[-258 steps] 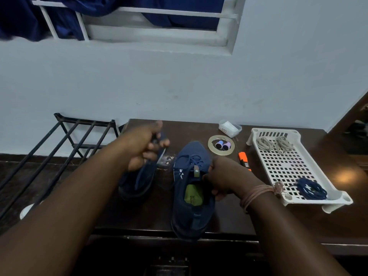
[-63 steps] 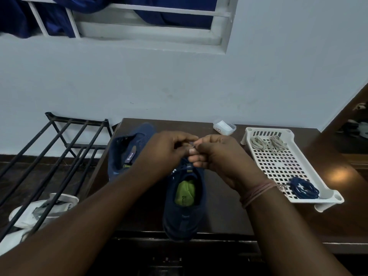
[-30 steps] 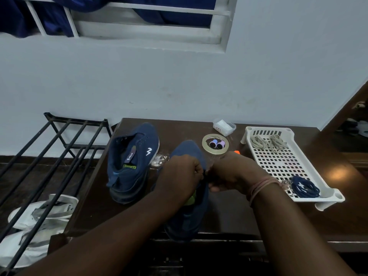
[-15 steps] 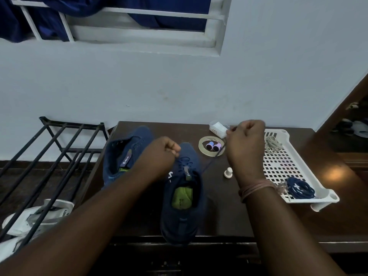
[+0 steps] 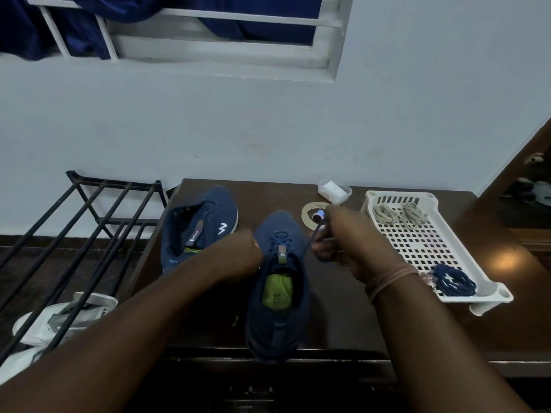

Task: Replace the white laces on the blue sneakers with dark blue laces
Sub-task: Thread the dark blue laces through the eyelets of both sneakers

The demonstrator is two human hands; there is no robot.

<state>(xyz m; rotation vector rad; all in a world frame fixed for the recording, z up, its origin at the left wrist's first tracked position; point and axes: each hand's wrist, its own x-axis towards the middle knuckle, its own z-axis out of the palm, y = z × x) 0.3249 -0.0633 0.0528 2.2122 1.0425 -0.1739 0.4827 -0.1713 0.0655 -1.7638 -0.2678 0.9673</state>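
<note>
Two blue sneakers stand on the dark table (image 5: 343, 317). The near sneaker (image 5: 278, 296) points away from me and carries a dark blue lace (image 5: 278, 238) through its front eyelets. My left hand (image 5: 238, 253) curls at the shoe's left side by the eyelets; what it grips is hidden. My right hand (image 5: 343, 242) pinches the lace's free end just right of the shoe. The second sneaker (image 5: 199, 228) lies at the left without laces. In the white tray (image 5: 477, 296) lie two coiled white laces (image 5: 399, 214) and a coiled dark blue lace (image 5: 453, 283).
A tape roll (image 5: 310, 214) with small spools inside and a small white box (image 5: 334, 190) sit at the back of the table. A black metal rack (image 5: 89, 234) stands to the left, with white shoes (image 5: 56, 320) under it. The wall is close behind.
My right hand has come down from its raised pull toward the tape roll and now sits lower, close to the shoe's right side. My left hand stays at the eyelets.
</note>
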